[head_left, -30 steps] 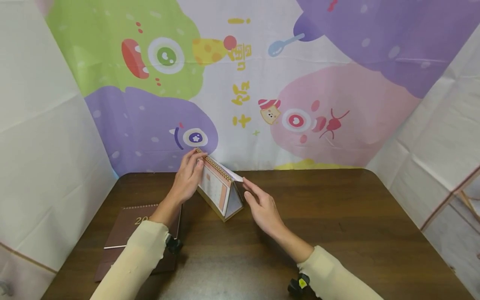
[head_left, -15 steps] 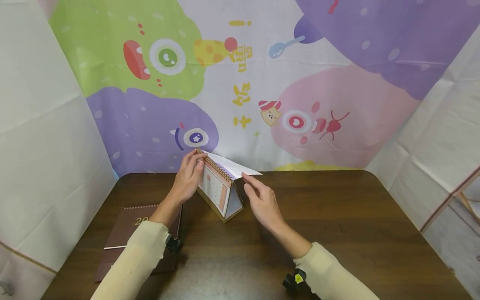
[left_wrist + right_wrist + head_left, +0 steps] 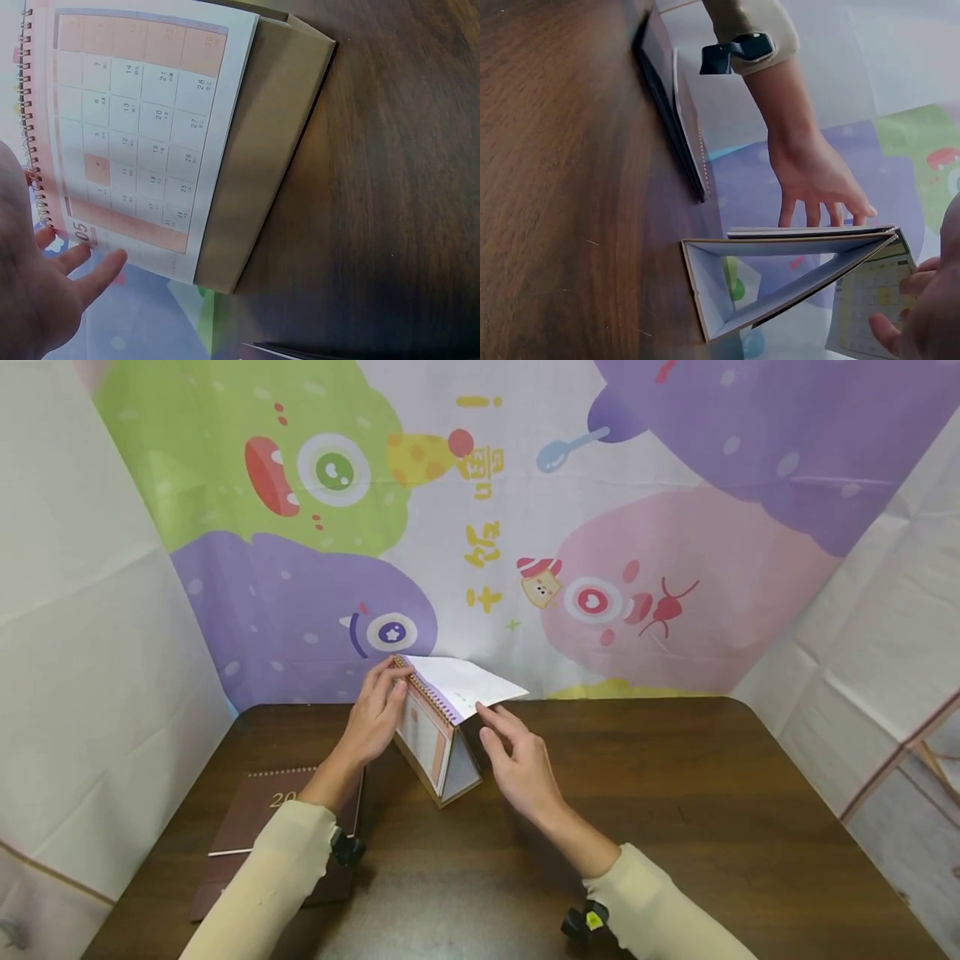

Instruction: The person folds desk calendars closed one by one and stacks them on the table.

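A desk calendar (image 3: 427, 739) with a gold spiral stands like a tent on the table; its front page shows a month grid (image 3: 142, 142). At its far left end my left hand (image 3: 372, 710) holds the top by the spiral, fingers spread against the front page. A loose page (image 3: 468, 685) juts out behind the spiral, its underside printed with a grid. My right hand (image 3: 525, 768) touches this page's near corner with its fingertips, the thumb apart below. In the right wrist view the left hand (image 3: 810, 169) shows beyond the calendar's open triangular end (image 3: 780, 281).
A dark brown spiral-bound planner (image 3: 247, 814) with gold numerals lies on the table at left, partly under the left forearm. A cartoon-printed cloth (image 3: 480, 527) hangs behind the wooden table (image 3: 675, 793); white cloth walls (image 3: 97, 610) flank it.
The page has swung up and away behind the spiral, showing more of its white face. The right hand has shifted slightly left with it. The calendar leans slightly differently; the left hand stays put.
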A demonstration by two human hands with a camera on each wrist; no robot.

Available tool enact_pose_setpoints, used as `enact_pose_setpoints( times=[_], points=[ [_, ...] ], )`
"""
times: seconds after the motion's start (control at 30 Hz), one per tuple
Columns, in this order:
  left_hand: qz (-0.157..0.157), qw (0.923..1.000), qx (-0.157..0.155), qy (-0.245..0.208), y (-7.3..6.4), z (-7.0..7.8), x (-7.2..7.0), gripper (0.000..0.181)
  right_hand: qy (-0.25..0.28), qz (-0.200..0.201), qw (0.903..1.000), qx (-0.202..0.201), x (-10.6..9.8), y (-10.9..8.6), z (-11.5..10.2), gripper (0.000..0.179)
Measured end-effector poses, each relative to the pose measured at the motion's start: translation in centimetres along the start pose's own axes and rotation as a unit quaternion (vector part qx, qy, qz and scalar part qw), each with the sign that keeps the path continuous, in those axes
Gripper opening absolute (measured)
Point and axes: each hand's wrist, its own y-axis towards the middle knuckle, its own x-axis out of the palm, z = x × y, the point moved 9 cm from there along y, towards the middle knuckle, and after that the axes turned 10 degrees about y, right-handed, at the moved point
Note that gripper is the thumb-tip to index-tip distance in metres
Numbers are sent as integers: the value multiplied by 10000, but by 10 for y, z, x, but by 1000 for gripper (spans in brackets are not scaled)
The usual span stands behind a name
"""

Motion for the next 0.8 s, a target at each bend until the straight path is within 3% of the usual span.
enact_pose_setpoints(
  times=[0.47, 0.8],
  points=[
    [-88, 9998, 157, 12, -2, 4, 3, 51, -317, -361, 9933, -1053, 17, -9, -30, 44],
    [-56, 9997, 232, 6, -4, 5, 5, 53, -475, -716, 9868, -1376, 32, -15, -41, 45]
  ],
)
